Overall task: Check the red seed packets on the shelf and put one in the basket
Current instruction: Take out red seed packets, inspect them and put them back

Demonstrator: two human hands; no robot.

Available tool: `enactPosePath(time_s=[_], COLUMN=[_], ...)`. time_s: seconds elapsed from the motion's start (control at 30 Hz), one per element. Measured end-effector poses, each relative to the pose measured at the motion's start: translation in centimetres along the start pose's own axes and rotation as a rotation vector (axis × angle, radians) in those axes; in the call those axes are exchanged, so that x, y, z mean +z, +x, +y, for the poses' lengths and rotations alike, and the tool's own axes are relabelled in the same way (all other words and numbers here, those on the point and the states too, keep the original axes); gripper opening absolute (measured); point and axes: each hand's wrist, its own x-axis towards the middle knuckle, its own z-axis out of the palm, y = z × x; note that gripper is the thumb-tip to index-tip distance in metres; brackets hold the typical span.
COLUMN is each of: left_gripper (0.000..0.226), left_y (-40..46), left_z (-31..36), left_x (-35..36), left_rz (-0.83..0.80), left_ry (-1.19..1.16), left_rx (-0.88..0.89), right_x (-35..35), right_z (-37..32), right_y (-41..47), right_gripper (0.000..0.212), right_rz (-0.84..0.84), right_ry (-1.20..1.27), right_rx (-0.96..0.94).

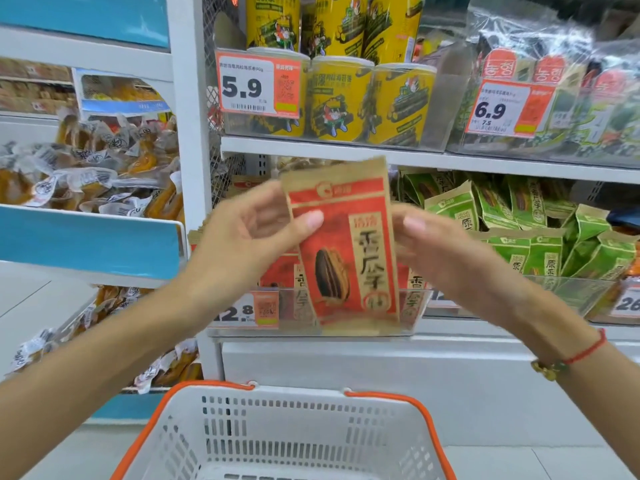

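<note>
A red and kraft-brown seed packet [343, 251] with a sunflower seed picture stands upright in the air in front of the shelf. My left hand [252, 233] pinches its left edge, thumb on the front. My right hand [433, 244] holds its right edge, thumb near the front and fingers behind. More red seed packets [280, 275] stand in a clear tray [408, 320] behind it. A white basket with orange rim [291, 431] sits below my hands, and nothing shows inside it.
Green seed packets [540, 244] fill the shelf to the right. Yellow cans [346, 98] and seaweed packs [554, 98] stand on the shelf above. Clear-wrapped snacks [86, 174] lie in the left bin. A white shelf post [190, 133] divides the two units.
</note>
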Motion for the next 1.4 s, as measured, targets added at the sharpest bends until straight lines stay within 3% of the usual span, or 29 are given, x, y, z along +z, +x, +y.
enactPosePath(time_s=[0.17, 0.3, 0.47, 0.67, 0.77, 0.93, 1.13, 1.27, 1.4], left_gripper=[0.023, 0.019, 0.02, 0.015, 0.031, 0.032, 0.029, 0.022, 0.016], left_y=[4.2, 6.4, 7.0, 8.6, 9.6, 11.2, 12.7, 13.6, 14.6], left_z=[1.3, 1.0, 1.2, -2.1, -3.5, -5.2, -7.6, -8.3, -8.6], left_x=[0.4, 0.4, 0.3, -0.1, 0.0, -0.1, 0.0, -0.4, -0.4], left_rz=[0.065, 0.112, 0.171, 0.169, 0.176, 0.079, -0.159, -0.042, -0.012], left_ry=[0.183, 0.326, 0.447, 0.735, 0.888, 1.138, 1.129, 1.025, 1.092], left_rx=[0.194, 0.305, 0.429, 0.298, 0.212, 0.128, -0.048, 0.028, 0.044], right_x=[-1.3, -2.2, -2.4, -4.0, -4.5, -5.0, -5.4, -5.7, -5.5], right_z=[-2.3, -2.1, -1.3, 2.6, 3.9, 4.7, 5.4, 5.2, 4.8], right_y=[2.1, 3.6, 4.8, 6.7, 7.3, 8.1, 9.4, 10.7, 12.0], right_gripper=[0.03, 0.022, 0.017, 0.016, 0.01, 0.023, 0.013, 0.014, 0.021], right_rz=[0.327, 0.473, 0.62, 0.602, 0.549, 0.428, 0.497, 0.466, 0.367], right_ry=[-0.298, -0.48, -0.526, -0.721, -0.79, -0.986, -0.974, -1.063, -1.291], right_rx=[-0.2, -0.377, -0.528, -0.354, -0.286, -0.099, -0.039, 0.088, 0.138])
